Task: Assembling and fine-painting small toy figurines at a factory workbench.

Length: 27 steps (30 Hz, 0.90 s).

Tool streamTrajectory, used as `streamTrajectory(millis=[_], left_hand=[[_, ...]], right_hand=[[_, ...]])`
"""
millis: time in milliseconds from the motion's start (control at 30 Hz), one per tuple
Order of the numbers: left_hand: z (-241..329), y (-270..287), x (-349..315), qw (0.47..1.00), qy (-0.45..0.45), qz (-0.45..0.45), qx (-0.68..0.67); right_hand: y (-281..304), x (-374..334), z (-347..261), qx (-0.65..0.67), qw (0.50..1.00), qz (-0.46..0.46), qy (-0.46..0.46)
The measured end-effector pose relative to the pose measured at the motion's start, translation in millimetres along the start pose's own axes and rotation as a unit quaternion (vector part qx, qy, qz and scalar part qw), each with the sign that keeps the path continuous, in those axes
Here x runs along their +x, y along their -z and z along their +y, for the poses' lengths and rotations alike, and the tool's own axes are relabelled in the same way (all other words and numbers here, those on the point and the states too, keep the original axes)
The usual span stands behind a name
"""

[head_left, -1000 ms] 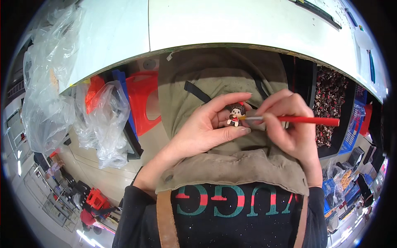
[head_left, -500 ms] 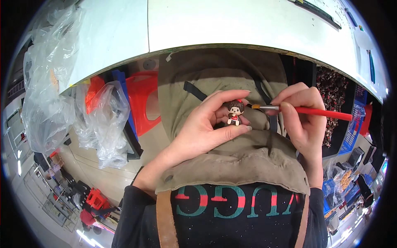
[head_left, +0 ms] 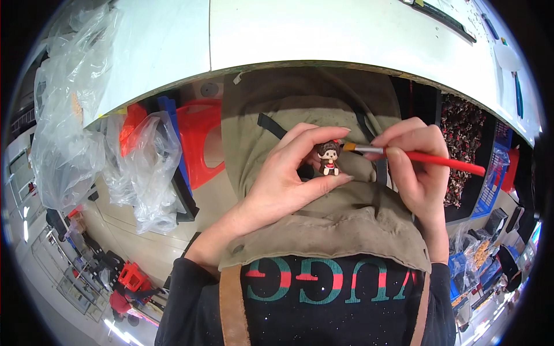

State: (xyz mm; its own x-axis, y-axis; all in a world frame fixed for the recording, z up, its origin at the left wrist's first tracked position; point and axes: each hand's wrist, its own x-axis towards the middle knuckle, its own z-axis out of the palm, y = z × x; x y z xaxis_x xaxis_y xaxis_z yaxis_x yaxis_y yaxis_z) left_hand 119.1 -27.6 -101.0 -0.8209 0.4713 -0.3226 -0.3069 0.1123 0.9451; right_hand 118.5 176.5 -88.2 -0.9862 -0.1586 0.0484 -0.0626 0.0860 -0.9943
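Observation:
My left hand (head_left: pixel 291 167) holds a small brown figurine (head_left: pixel 329 160) with a cream face and a red bow, pinched upright between thumb and fingers above my lap. In my right hand (head_left: pixel 418 167) is a paintbrush (head_left: pixel 444 162) with a red handle and a metal ferrule, gripped like a pen. Its bristle tip points left and meets the figurine's right side near the head; whether it truly touches is hard to tell. An olive-green apron (head_left: pixel 323 230) covers my lap below both hands.
Ahead runs a white table edge (head_left: pixel 288 40). Clear plastic bags (head_left: pixel 153 173) hang at the left near a red stool (head_left: pixel 199 144). At the right, a black tray (head_left: pixel 461 138) holds many small dark-and-red pieces, beside a blue basket (head_left: pixel 490 184).
The paintbrush has moved left with my right hand, so its tip now meets the figurine, where a gap showed before. My left hand keeps hold of the figurine, slightly turned.

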Motion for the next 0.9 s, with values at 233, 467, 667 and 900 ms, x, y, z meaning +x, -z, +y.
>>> streamTrajectory(millis=[233,467,667,900], left_hand=[[3,-1,0,0.999,0.003,0.014,0.04],[-1,-3,2,0.999,0.008,0.017,0.039],[3,0,0,0.999,0.012,0.009,0.037],[-5,-1,0,0.999,-0.007,0.031,0.042]], right_hand=[[1,1,3,-0.08,0.996,-0.035,0.008],[-4,-1,-4,0.037,0.998,-0.048,0.006],[2,1,7,0.047,0.996,0.011,-0.074],[-6,-2,-3,0.049,0.998,-0.05,0.006]])
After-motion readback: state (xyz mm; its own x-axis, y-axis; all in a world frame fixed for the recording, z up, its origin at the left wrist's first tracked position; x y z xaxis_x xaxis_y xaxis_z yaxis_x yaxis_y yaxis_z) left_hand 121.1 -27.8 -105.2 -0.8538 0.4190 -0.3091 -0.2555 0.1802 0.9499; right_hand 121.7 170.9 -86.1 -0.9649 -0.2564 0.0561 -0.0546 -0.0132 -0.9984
